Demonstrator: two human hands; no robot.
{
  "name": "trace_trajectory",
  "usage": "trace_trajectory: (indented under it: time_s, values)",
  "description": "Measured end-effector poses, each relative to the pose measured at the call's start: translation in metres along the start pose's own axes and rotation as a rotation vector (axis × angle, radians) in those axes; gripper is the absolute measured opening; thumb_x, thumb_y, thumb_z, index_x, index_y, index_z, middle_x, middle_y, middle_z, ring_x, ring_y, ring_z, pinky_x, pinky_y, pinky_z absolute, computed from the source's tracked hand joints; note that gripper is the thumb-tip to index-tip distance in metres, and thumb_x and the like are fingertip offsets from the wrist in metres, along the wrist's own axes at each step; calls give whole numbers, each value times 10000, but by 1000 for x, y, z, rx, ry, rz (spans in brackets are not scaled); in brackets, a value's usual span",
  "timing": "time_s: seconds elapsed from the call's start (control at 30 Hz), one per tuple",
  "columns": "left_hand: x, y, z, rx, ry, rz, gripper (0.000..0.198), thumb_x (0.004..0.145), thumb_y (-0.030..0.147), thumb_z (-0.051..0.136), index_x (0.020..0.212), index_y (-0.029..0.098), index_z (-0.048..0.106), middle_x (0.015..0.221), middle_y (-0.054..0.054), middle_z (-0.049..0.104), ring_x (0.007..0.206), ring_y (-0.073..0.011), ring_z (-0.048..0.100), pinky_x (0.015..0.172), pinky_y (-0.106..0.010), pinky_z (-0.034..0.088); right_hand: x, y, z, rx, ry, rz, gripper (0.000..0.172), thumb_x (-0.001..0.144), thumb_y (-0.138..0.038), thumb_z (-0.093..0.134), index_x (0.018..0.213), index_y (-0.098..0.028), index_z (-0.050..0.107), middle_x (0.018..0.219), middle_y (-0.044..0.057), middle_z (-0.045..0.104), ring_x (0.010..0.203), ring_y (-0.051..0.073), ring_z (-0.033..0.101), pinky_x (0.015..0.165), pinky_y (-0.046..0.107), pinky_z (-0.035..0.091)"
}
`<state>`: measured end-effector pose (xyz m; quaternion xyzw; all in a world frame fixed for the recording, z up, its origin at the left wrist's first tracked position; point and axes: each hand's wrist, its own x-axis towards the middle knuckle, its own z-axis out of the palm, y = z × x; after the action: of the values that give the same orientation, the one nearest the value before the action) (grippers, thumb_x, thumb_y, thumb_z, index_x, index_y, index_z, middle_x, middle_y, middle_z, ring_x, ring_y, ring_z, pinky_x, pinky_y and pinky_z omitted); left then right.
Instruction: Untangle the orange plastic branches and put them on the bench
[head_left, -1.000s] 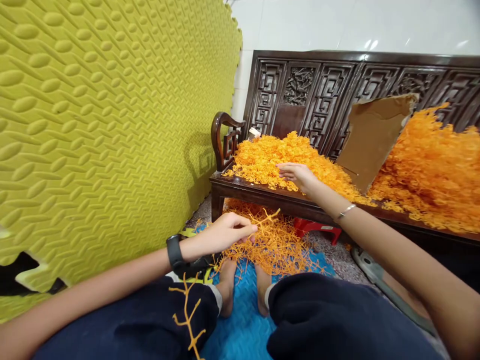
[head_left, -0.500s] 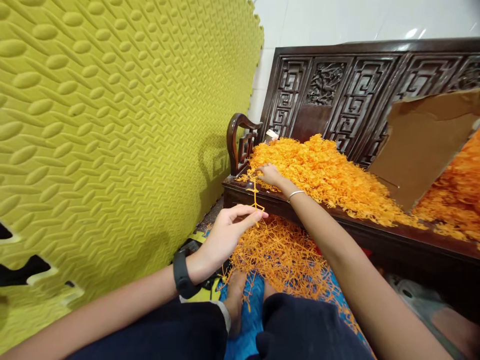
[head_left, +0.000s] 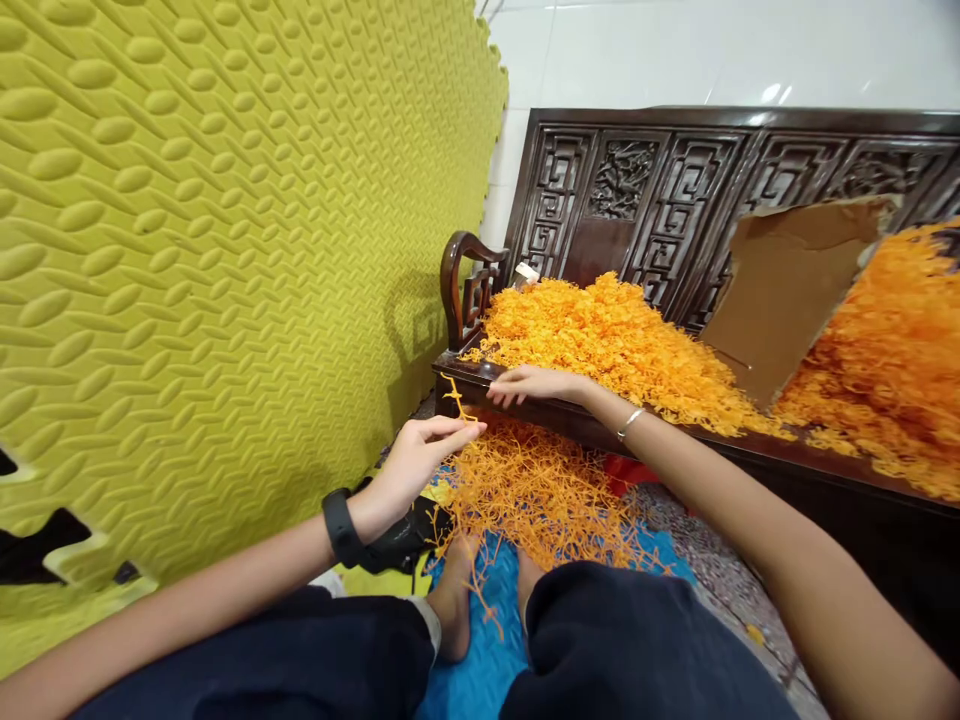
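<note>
Between thumb and fingertips, my left hand point(head_left: 424, 455) pinches a thin orange branched plastic sprig point(head_left: 455, 397), which sticks up with short side arms. My right hand point(head_left: 529, 384) is just to the right, in front of the bench edge, its fingers loosely stretched out and seemingly holding nothing. Behind it, a heap of small orange plastic pieces point(head_left: 600, 330) covers the left part of the dark wooden bench point(head_left: 450, 368). Below both hands, a tangle of thin orange twig-like strips point(head_left: 540, 490) lies on the floor around my feet.
A brown cardboard sheet point(head_left: 787, 280) leans on the bench's carved back and separates a second orange heap point(head_left: 885, 350). On the left rises a yellow foam mat point(head_left: 225, 250). The bench's curved armrest point(head_left: 454, 285) stands close by. Under my feet is a blue mat point(head_left: 480, 650).
My right hand has come away from the heap toward me, and its fingers have straightened. My left hand still pinches the sprig, which now tilts left. The camera view has shifted a little.
</note>
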<state>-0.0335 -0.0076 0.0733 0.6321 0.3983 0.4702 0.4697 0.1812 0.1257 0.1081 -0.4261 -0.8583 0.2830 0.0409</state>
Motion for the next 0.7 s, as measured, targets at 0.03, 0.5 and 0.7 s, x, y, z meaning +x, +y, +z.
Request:
trace_trajectory:
  time_s: [0.03,0.5,0.7]
  values:
    - [-1,-1,-2,17,-1,16,209,745,319,654,831,153,747,931,-79,708,911,-210,599,830,-310,425,-9,-8,8,131,-169,-37,440,849,-401,540,1214,-157,552,1112,108,645,937,159,630,781,250,488]
    - [-32,49,0,346,-321,275,226,779,346,619,839,148,708,748,-25,604,675,-146,550,618,-258,423,-84,-103,113,672,103,-247,415,741,-581,574,752,-167,609,598,3,613,527,124,568,578,280,473]
    - [-57,74,7,748,-706,500,266,852,346,546,1054,197,635,947,-55,658,836,-183,596,734,-272,425,-159,-92,107,589,14,-91,382,839,-498,494,723,-159,625,601,1,612,486,108,532,579,272,457]
